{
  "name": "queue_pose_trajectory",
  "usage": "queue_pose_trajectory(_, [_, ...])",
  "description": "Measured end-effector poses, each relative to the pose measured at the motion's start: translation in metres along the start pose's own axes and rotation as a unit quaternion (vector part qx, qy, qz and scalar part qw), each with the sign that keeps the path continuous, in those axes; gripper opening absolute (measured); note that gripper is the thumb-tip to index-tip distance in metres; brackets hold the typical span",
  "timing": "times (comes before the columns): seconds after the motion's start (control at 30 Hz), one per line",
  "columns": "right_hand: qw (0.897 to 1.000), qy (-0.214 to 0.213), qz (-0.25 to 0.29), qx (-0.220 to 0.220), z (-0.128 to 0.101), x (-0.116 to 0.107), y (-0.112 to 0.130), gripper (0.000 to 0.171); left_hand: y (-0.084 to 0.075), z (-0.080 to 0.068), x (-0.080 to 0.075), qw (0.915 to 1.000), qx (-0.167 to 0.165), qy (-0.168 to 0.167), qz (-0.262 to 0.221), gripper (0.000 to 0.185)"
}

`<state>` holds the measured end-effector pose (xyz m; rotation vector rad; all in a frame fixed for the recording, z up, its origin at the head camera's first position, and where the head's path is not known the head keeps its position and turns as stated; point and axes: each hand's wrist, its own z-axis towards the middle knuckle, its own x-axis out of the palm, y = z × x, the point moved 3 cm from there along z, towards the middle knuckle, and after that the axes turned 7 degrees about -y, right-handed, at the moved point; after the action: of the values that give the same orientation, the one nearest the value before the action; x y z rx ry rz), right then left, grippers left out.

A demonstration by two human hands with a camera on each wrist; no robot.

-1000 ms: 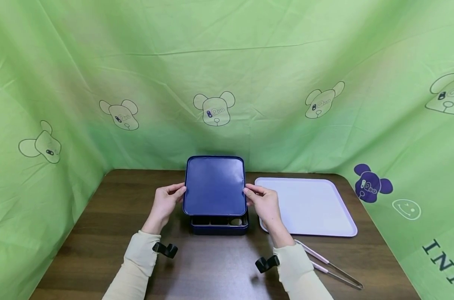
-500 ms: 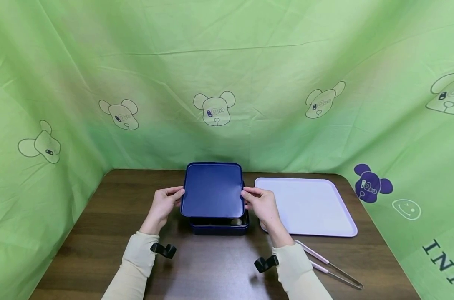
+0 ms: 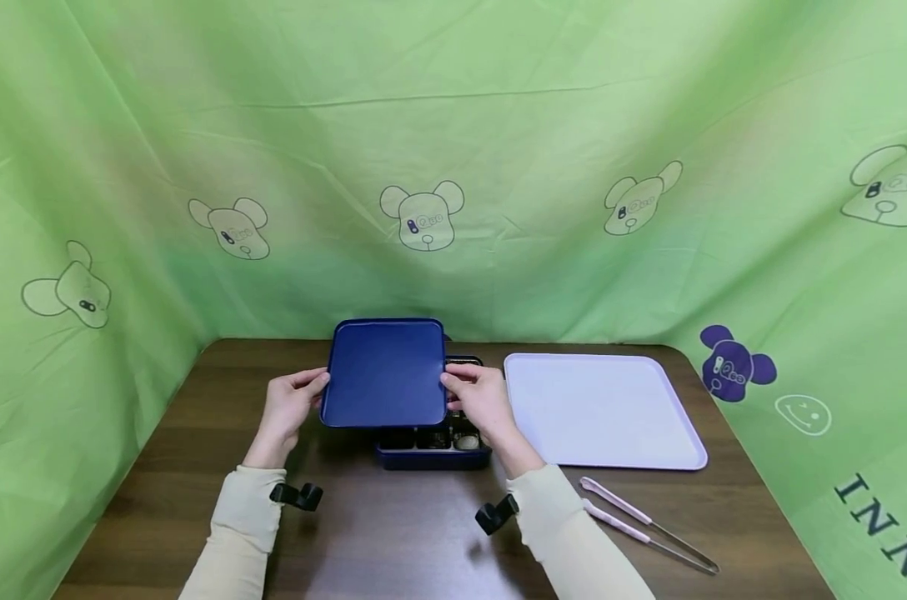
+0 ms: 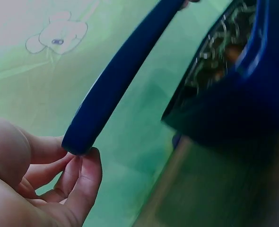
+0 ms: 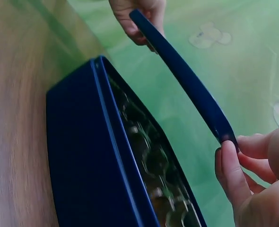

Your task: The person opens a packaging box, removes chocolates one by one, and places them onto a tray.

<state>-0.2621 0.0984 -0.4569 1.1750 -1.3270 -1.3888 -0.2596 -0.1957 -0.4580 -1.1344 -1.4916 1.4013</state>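
1. Nearest the camera, at the lower right of the head view, a pair of pink tongs (image 3: 644, 525) lies on the wooden table (image 3: 161, 467), well apart from both hands.
2. The left hand (image 3: 288, 408) pinches the left edge of the blue lid (image 3: 384, 372); in the left wrist view its fingertips (image 4: 85, 163) are curled together on the rim, thumb hidden behind.
3. The right hand (image 3: 483, 400) pinches the opposite edge, fingers (image 5: 231, 168) clamped on the lid's rim near the right of that frame.
4. The lid hangs between the two hands, clear of the blue box (image 3: 434, 446) and offset toward frame left of it (the box's right and near compartments show uncovered). Both hands sit about equally near it, one on each side edge, so the lid spans the gap from hand to hand; it tilts, its far edge higher.
5. The box rests on the table below, its dark compartments (image 5: 149, 156) holding small items too blurred to name.
6. Right of the box lies a white tray (image 3: 603, 408).
7. Farthest back hangs a green cloth (image 3: 498, 125) printed with bear heads.
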Motion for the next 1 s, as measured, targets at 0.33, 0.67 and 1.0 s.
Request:
queue_pose_trajectory(0.33, [0.999,0.047,0.004,-0.004,-0.004,0.044,0.013,0.029,-0.011,0.011,-0.042,0.9975,0.034,-0.019,0.059,0.037])
queue_pose_trajectory(0.67, [0.997,0.075,-0.002,0.001,-0.015,0.111,0.019,0.032,-0.011,0.021,-0.096,0.9934,0.022,-0.076,0.084,0.039])
queue_pose_trajectory(1.0, [0.991,0.122,0.005,0.051,-0.025,0.155,0.006,0.035,-0.002,0.030,-0.134,0.9564,0.042,-0.098,0.272,0.035])
